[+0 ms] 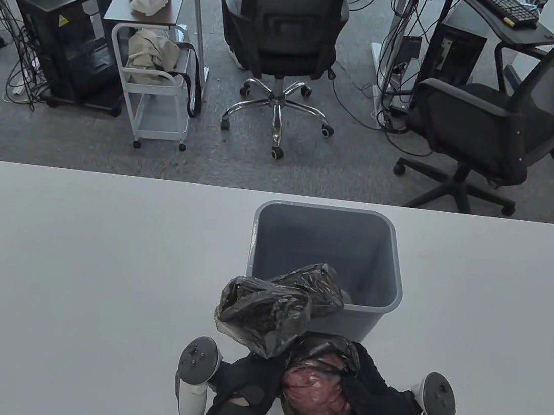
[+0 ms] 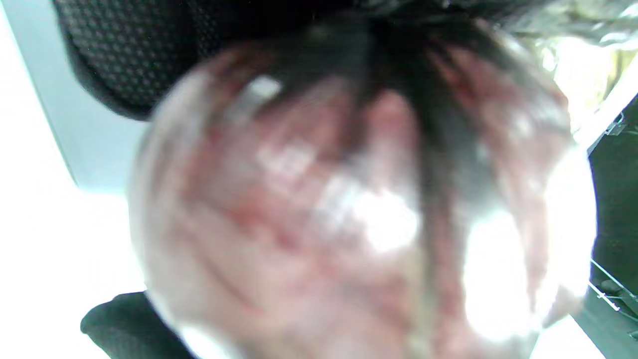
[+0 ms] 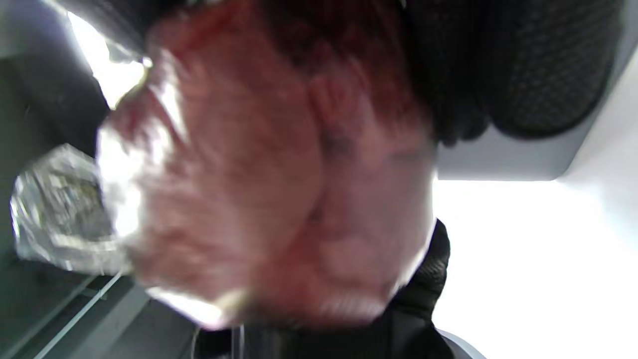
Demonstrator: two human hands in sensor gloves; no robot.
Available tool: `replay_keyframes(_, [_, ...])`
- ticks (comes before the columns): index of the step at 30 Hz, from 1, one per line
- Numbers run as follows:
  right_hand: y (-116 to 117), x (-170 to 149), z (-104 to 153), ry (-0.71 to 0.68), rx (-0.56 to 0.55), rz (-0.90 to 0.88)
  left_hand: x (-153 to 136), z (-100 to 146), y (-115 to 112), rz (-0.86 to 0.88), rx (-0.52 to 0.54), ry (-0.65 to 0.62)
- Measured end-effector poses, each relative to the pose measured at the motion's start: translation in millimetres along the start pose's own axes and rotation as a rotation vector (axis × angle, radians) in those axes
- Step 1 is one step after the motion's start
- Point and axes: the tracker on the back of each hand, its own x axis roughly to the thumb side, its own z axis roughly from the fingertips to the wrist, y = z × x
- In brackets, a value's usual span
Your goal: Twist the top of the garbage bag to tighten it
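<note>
A black garbage bag (image 1: 316, 393) with reddish contents sits on the white table (image 1: 70, 267) near its front edge. Its loose top (image 1: 269, 308) stands up and flops back toward a grey bin (image 1: 324, 254). My left hand (image 1: 247, 377) grips the bag's neck from the left. My right hand (image 1: 372, 393) holds the full bottom part from the right. In the left wrist view the bag (image 2: 349, 209) fills the frame, blurred, as it does in the right wrist view (image 3: 269, 189).
The grey bin stands just behind the bag, its front rim partly covered by the bag's top. Office chairs (image 1: 285, 30), a white cart (image 1: 158, 85) and computer towers stand on the floor beyond the table's far edge.
</note>
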Motion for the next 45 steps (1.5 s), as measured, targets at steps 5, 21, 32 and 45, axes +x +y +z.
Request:
replay_keyframes(5, [-2,-6,2,0.086,-0.003,-0.024,-1,-1,1,0.024,-0.021,0.007])
replay_keyframes(21, [16,4,0,-0.038,0.220,0.222,4,5,6,-0.037,0.100,0.011])
replay_keyframes(32, [4,-5,1,0.044,0.073,0.068,7,2,7,-0.145,0.058,0.026])
replay_keyframes(45, [8,0,-1,-0.033,0.100,0.075,8,6,10,-0.164,0.072,0.059])
